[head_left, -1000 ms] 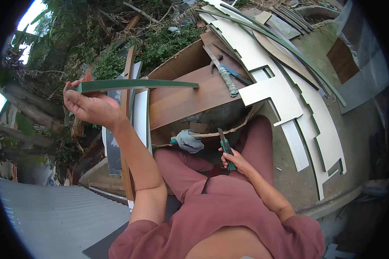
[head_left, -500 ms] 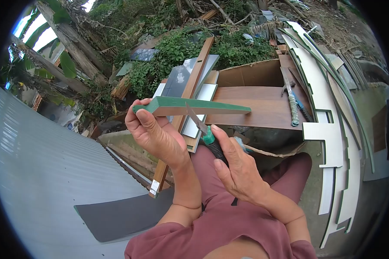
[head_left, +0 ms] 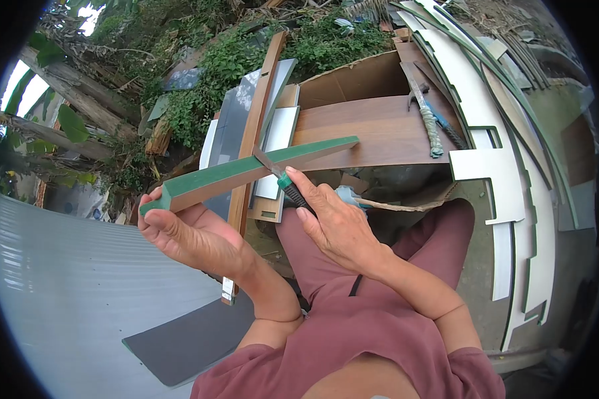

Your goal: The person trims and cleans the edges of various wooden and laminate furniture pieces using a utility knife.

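A long tapered piece with green faces and a bare wood-coloured side slants up to the right. My left hand grips its thick lower-left end between thumb and fingers. The narrow far end points over the brown board. In my right hand is a knife with a black and green handle, my fingers closed round it. The blade touches or nearly touches the piece's edge around mid-length. Behind the piece, a brown wooden bar lies across white and grey panels.
A hammer lies on a brown board beside an open cardboard box. White cut-out panels stretch down the right. Corrugated metal sheeting fills the left, with a dark panel on it.
The view has shifted. My left hand and the green piece have moved down and left, and the piece tilts more steeply. My right hand with the knife has moved left with it.
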Demonstrator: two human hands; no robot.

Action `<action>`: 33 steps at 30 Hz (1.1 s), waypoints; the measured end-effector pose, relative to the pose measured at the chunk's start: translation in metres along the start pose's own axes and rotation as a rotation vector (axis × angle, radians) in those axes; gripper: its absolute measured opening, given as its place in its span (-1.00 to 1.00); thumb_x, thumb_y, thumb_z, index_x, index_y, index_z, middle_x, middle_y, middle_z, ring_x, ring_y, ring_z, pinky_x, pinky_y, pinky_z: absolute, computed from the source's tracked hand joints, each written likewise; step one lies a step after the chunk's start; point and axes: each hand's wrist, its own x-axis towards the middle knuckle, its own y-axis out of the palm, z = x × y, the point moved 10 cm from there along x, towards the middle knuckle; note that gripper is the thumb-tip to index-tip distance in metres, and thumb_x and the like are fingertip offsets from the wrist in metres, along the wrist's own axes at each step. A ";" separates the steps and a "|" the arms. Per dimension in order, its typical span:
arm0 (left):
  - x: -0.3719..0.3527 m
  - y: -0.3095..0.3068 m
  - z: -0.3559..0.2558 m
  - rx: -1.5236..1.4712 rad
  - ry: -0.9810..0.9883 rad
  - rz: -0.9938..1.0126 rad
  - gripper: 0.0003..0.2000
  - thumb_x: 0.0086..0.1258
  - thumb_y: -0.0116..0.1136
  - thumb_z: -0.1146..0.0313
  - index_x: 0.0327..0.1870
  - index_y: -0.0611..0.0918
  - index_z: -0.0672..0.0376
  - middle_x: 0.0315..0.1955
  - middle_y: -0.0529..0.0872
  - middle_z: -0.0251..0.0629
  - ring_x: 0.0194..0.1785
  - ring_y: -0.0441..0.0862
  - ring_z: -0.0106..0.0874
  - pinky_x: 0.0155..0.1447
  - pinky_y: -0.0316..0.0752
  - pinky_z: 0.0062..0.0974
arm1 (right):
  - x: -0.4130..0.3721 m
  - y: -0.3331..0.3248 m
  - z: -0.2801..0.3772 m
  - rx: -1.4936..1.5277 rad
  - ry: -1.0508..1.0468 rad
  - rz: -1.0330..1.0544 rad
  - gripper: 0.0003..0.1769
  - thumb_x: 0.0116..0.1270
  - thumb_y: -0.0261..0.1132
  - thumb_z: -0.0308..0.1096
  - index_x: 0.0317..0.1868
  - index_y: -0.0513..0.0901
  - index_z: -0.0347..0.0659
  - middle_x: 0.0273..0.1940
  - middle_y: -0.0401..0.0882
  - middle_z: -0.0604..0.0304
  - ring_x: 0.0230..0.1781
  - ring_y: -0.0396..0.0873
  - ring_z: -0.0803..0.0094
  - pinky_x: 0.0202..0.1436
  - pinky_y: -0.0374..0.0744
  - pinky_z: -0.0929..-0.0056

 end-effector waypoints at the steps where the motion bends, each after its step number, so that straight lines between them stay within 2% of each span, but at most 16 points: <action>1: 0.002 0.000 -0.001 -0.010 0.013 -0.001 -0.67 0.31 0.20 0.11 -0.10 0.48 0.16 -0.19 0.55 -0.35 -0.07 0.54 -0.51 0.07 0.54 -0.46 | 0.000 0.006 -0.020 0.033 0.114 0.087 -0.34 0.39 0.06 -0.34 0.45 0.06 0.03 -0.32 0.36 0.03 -0.35 0.43 0.10 -0.22 0.45 0.18; 4: 0.008 -0.003 0.001 -0.012 0.021 -0.001 -0.69 0.28 0.24 0.14 -0.15 0.51 0.15 -0.23 0.57 -0.36 -0.10 0.55 -0.50 0.04 0.54 -0.46 | 0.001 0.014 -0.083 0.032 0.230 0.059 -0.39 0.43 0.00 -0.28 0.45 0.05 0.03 -0.22 0.44 -0.05 -0.24 0.48 0.03 -0.11 0.46 0.14; 6: 0.014 -0.009 0.003 0.009 0.059 -0.019 -0.69 0.27 0.26 0.14 -0.16 0.51 0.16 -0.23 0.57 -0.36 -0.11 0.56 -0.49 0.05 0.54 -0.46 | 0.003 0.015 -0.125 -0.066 0.239 -0.021 -0.40 0.44 -0.02 -0.19 0.45 0.05 0.07 -0.23 0.45 -0.08 -0.28 0.53 -0.09 -0.18 0.48 0.02; 7: 0.015 -0.011 0.005 0.011 0.059 -0.017 -0.69 0.27 0.26 0.14 -0.16 0.51 0.16 -0.23 0.57 -0.36 -0.11 0.56 -0.49 0.05 0.54 -0.46 | 0.005 0.016 -0.148 -0.055 0.279 -0.026 -0.41 0.44 -0.03 -0.17 0.44 0.06 0.10 -0.20 0.48 -0.15 -0.19 0.53 -0.13 -0.13 0.49 0.01; 10: 0.020 -0.015 0.012 0.020 0.020 0.006 -0.68 0.26 0.27 0.14 -0.15 0.50 0.16 -0.23 0.57 -0.35 -0.11 0.55 -0.49 0.07 0.54 -0.44 | 0.007 0.019 -0.218 -0.125 0.413 0.011 -0.43 0.44 -0.08 -0.10 0.43 0.07 0.12 -0.17 0.50 -0.20 -0.13 0.51 -0.20 -0.04 0.45 -0.07; 12: 0.022 -0.021 0.015 0.062 0.019 0.015 -0.68 0.33 0.18 0.14 -0.09 0.48 0.17 -0.17 0.53 -0.34 -0.06 0.54 -0.49 0.09 0.54 -0.43 | 0.008 0.016 -0.251 -0.175 0.497 0.053 -0.43 0.43 -0.08 -0.09 0.42 0.08 0.09 -0.14 0.51 -0.24 -0.08 0.50 -0.23 0.01 0.42 -0.10; 13: 0.024 -0.022 0.016 0.061 0.018 0.016 -0.68 0.33 0.18 0.14 -0.09 0.48 0.17 -0.17 0.53 -0.34 -0.06 0.54 -0.49 0.09 0.54 -0.43 | 0.009 0.016 -0.269 -0.102 0.533 0.068 -0.43 0.43 -0.08 -0.10 0.41 0.10 0.08 -0.06 0.52 -0.29 0.00 0.47 -0.26 0.07 0.40 -0.09; 15: 0.027 -0.025 0.018 0.044 0.006 0.009 -0.69 0.33 0.19 0.15 -0.10 0.49 0.18 -0.17 0.53 -0.33 -0.06 0.54 -0.47 0.09 0.54 -0.42 | 0.011 0.017 -0.303 -0.097 0.537 0.059 -0.44 0.43 -0.09 -0.10 0.41 0.12 0.07 -0.03 0.51 -0.30 0.03 0.45 -0.26 0.09 0.39 -0.08; 18: 0.033 -0.027 0.024 0.047 -0.014 0.017 -0.69 0.31 0.21 0.15 -0.12 0.49 0.17 -0.18 0.53 -0.32 -0.07 0.54 -0.47 0.09 0.55 -0.43 | 0.019 0.013 -0.306 -0.068 0.524 0.044 -0.45 0.43 -0.10 -0.09 0.40 0.14 0.06 0.05 0.48 -0.31 0.08 0.43 -0.26 0.13 0.39 -0.05; 20: 0.043 -0.036 0.032 0.026 -0.026 0.027 -0.69 0.30 0.23 0.15 -0.13 0.50 0.16 -0.20 0.53 -0.33 -0.07 0.54 -0.47 0.09 0.55 -0.43 | 0.016 0.017 -0.308 -0.129 0.641 0.117 -0.44 0.42 -0.09 -0.10 0.41 0.14 0.07 0.04 0.50 -0.29 0.07 0.45 -0.24 0.13 0.39 -0.06; 23: 0.050 -0.043 0.039 0.003 -0.034 0.026 -0.69 0.28 0.26 0.14 -0.16 0.50 0.16 -0.22 0.53 -0.33 -0.08 0.54 -0.46 0.09 0.56 -0.43 | 0.014 0.010 -0.265 -0.299 0.692 0.157 -0.43 0.41 -0.08 -0.08 0.41 0.15 0.07 0.05 0.51 -0.26 0.07 0.47 -0.20 0.13 0.39 -0.06; 25: 0.051 -0.044 0.041 0.011 -0.038 0.008 -0.69 0.26 0.27 0.14 -0.18 0.51 0.16 -0.22 0.53 -0.33 -0.08 0.54 -0.47 0.10 0.56 -0.43 | 0.015 0.014 -0.264 -0.298 0.675 0.120 -0.43 0.41 -0.08 -0.07 0.41 0.15 0.06 0.03 0.52 -0.27 0.06 0.47 -0.20 0.13 0.39 -0.07; 26: 0.052 -0.044 0.042 0.012 -0.032 0.006 -0.67 0.26 0.27 0.14 -0.16 0.50 0.18 -0.22 0.53 -0.33 -0.07 0.54 -0.46 0.09 0.56 -0.43 | 0.015 0.015 -0.264 -0.298 0.655 0.089 -0.42 0.41 -0.07 -0.07 0.41 0.15 0.05 0.01 0.53 -0.28 0.05 0.48 -0.20 0.13 0.39 -0.08; 29: 0.059 -0.053 0.044 0.007 -0.029 0.007 -0.62 0.27 0.26 0.14 -0.09 0.46 0.21 -0.20 0.53 -0.31 -0.06 0.54 -0.43 0.10 0.56 -0.39 | 0.013 0.021 -0.319 -0.198 0.692 0.082 -0.42 0.42 -0.07 -0.06 0.41 0.15 0.03 -0.05 0.53 -0.29 0.03 0.49 -0.22 0.10 0.40 -0.08; 33: 0.062 -0.056 0.055 -0.040 -0.103 -0.050 -0.56 0.30 0.22 0.14 0.04 0.39 0.22 -0.14 0.52 -0.24 -0.01 0.54 -0.36 0.13 0.56 -0.26 | 0.011 0.017 -0.299 -0.211 0.722 0.067 -0.43 0.43 -0.08 -0.07 0.41 0.15 0.02 -0.09 0.53 -0.28 0.00 0.49 -0.24 0.08 0.41 -0.09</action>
